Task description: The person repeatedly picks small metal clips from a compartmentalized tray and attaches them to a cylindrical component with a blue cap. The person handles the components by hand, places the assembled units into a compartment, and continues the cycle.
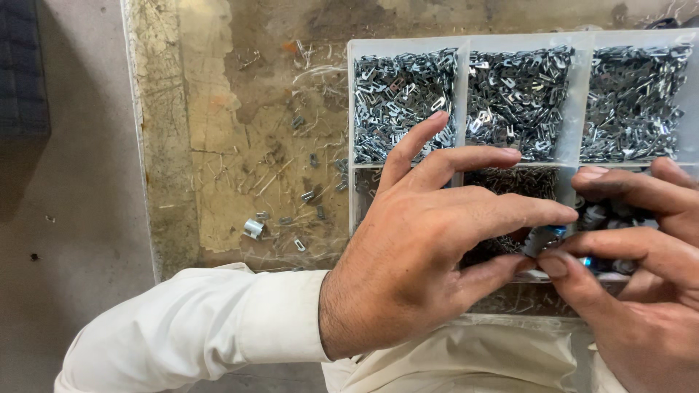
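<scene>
Both hands meet over the front row of the white divided tray [461,102], the left hand [422,255] and right hand [641,284] pinching one small metal part [542,244] between bent fingertips, while the three back boxes sit full of shiny metal clips [404,98].

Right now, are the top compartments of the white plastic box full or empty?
Full. All three top compartments of the white plastic box are heaped nearly to their walls with small metal clips.

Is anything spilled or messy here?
Yes. Small metal clips lie scattered on the dirty table, left of the divided tray, not in its compartments. One larger silver piece lies there too.
</scene>
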